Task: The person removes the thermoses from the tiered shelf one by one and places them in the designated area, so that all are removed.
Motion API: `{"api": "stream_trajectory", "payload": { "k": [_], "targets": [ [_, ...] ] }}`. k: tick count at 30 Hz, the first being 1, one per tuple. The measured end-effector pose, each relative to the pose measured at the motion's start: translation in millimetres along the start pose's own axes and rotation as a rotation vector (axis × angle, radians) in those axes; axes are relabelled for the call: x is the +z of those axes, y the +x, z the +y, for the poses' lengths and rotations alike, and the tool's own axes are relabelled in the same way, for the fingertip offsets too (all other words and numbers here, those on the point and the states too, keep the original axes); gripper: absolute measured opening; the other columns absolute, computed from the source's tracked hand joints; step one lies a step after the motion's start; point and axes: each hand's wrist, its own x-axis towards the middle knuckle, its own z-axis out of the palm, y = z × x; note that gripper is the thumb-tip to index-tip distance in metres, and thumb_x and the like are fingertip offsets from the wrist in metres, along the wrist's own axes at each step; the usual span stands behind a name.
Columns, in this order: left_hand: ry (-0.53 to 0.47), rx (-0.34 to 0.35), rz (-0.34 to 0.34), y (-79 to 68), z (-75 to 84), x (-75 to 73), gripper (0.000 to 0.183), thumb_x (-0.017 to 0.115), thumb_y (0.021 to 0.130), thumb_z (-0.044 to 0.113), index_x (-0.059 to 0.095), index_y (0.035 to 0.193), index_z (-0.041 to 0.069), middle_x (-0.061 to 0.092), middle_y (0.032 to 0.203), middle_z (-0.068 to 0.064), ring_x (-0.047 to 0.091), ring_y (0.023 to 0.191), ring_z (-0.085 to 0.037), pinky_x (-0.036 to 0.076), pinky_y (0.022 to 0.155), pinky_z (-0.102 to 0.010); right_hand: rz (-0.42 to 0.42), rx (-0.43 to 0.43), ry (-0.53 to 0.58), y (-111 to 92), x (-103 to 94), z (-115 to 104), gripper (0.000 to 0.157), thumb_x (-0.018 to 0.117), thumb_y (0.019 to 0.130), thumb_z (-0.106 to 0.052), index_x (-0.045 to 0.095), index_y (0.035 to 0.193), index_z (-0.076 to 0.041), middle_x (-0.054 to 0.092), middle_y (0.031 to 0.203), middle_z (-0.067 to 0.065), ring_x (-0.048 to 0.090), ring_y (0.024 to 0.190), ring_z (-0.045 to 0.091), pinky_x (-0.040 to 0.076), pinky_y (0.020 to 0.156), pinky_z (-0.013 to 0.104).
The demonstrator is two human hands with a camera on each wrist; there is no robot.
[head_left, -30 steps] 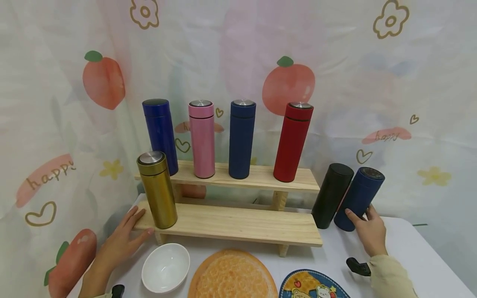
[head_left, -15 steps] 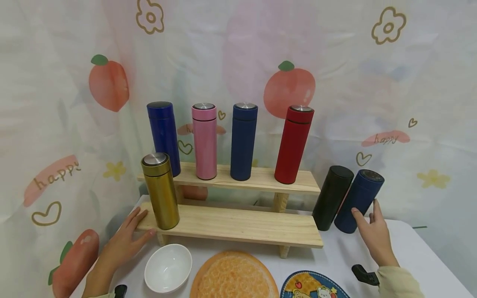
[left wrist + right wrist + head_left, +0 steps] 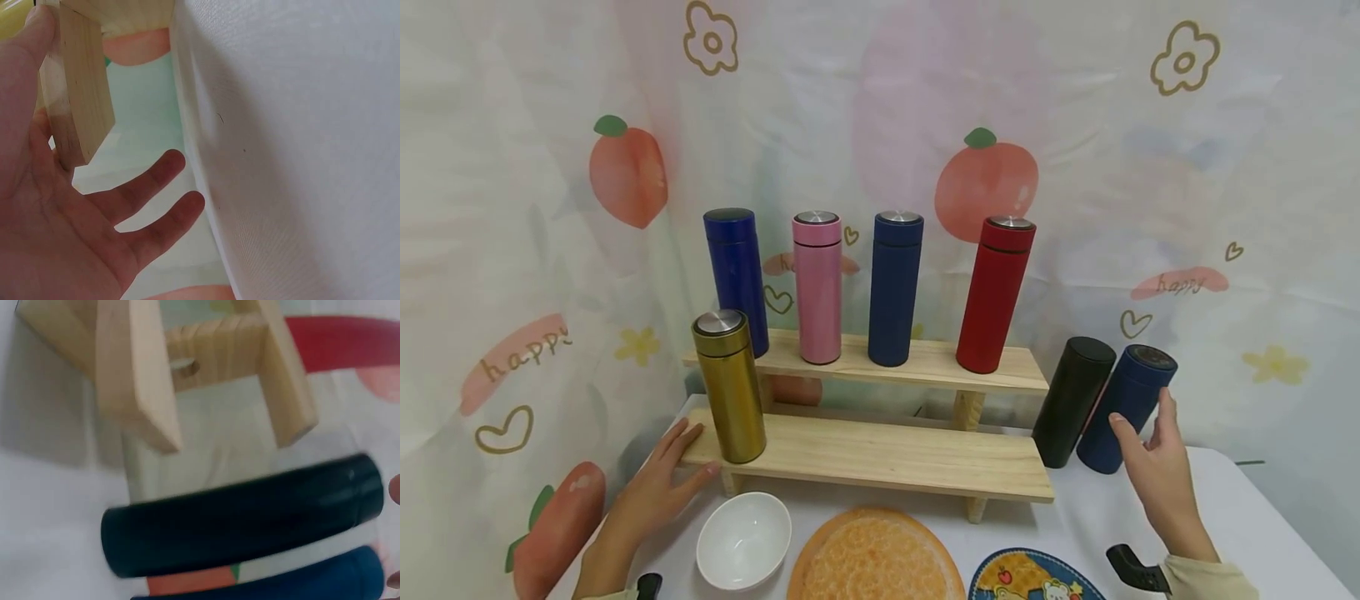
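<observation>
My left hand [image 3: 655, 487] lies at the left end of the lower board of a two-tier wooden shelf [image 3: 887, 454]. Its thumb touches the front edge, and two fingers [image 3: 165, 222] stretch out free of the wood. Beside it a gold thermos [image 3: 730, 392] stands on that board. At the right my right hand [image 3: 1165, 475] is at a navy thermos [image 3: 1120, 408], thumb in front of it and fingers spread upward along its right side. A black thermos [image 3: 1073, 404] stands just left of the navy one, on the table. Only fingertips [image 3: 395, 487] show in the right wrist view.
The upper board holds a glossy blue thermos [image 3: 737, 283], a pink one [image 3: 817, 292], another navy one [image 3: 895, 292] and a red one [image 3: 996, 296]. In front are a white bowl [image 3: 743, 542], a round waffle-patterned mat [image 3: 876, 558] and a cartoon-print mat [image 3: 1033, 575].
My right hand's fingers have moved up along the navy thermos and straightened. The left hand stays at the shelf's end. The head view has shifted slightly.
</observation>
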Motion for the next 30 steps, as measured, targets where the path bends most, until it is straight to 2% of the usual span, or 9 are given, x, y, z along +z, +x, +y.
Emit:
{"api": "stream_trajectory", "payload": {
  "k": [7,12,15,19,21,30],
  "targets": [
    [-0.012,0.013,0.009,-0.1,1.9,-0.1,0.088,0.065,0.102,0.061,0.037,0.164,0.007,0.018,0.174,-0.025,0.029,0.150,-0.059,0.034,0.109,-0.081,-0.013,-0.044,0.017,-13,9.5,-19,0.086,0.050,0.114,-0.033,-0.013,0.171,-0.017,-0.022,0.176,0.007,-0.014,0.160,0.036,0.012,0.122,0.062],
    [-0.017,0.016,0.011,-0.3,1.8,1.1,0.088,0.065,0.102,0.061,0.036,0.165,0.007,0.018,0.174,-0.025,0.029,0.151,-0.059,0.033,0.110,-0.080,-0.044,-0.053,0.001,-23,18.0,-32,0.086,0.051,0.114,-0.033,-0.011,0.171,-0.017,-0.018,0.177,0.008,-0.008,0.161,0.038,0.020,0.118,0.043],
    [-0.015,0.003,0.003,-0.3,2.0,1.2,0.090,0.065,0.101,0.063,0.035,0.165,0.008,0.016,0.174,-0.025,0.028,0.151,-0.059,0.032,0.109,-0.081,-0.086,-0.044,0.040,-27,24.2,-39,0.086,0.052,0.114,-0.034,-0.011,0.172,-0.018,-0.015,0.178,0.007,-0.005,0.162,0.039,0.022,0.116,0.044],
    [-0.021,0.011,0.011,-1.3,1.2,2.0,0.089,0.065,0.102,0.062,0.036,0.165,0.007,0.017,0.174,-0.025,0.029,0.151,-0.059,0.032,0.111,-0.079,-0.173,-0.006,0.210,-32,32.1,-49,0.085,0.052,0.115,-0.031,-0.010,0.172,-0.021,-0.015,0.178,0.003,-0.006,0.162,0.037,0.016,0.122,0.047],
    [-0.023,0.017,0.016,-1.7,0.7,2.5,0.088,0.066,0.102,0.061,0.037,0.164,0.006,0.018,0.174,-0.025,0.030,0.151,-0.058,0.033,0.111,-0.079,-0.208,0.006,0.264,-35,36.6,-53,0.084,0.052,0.115,-0.030,-0.008,0.172,-0.021,-0.014,0.178,0.004,-0.004,0.162,0.038,0.015,0.124,0.043],
    [-0.022,0.019,0.030,-2.8,0.1,1.5,0.087,0.066,0.101,0.061,0.038,0.164,0.006,0.018,0.173,-0.025,0.032,0.150,-0.058,0.033,0.110,-0.079,-0.301,-0.017,0.285,-46,69.1,-77,0.082,0.055,0.114,-0.029,0.000,0.174,-0.016,-0.001,0.180,0.009,0.011,0.162,0.042,0.030,0.117,0.035]
  ]
}}
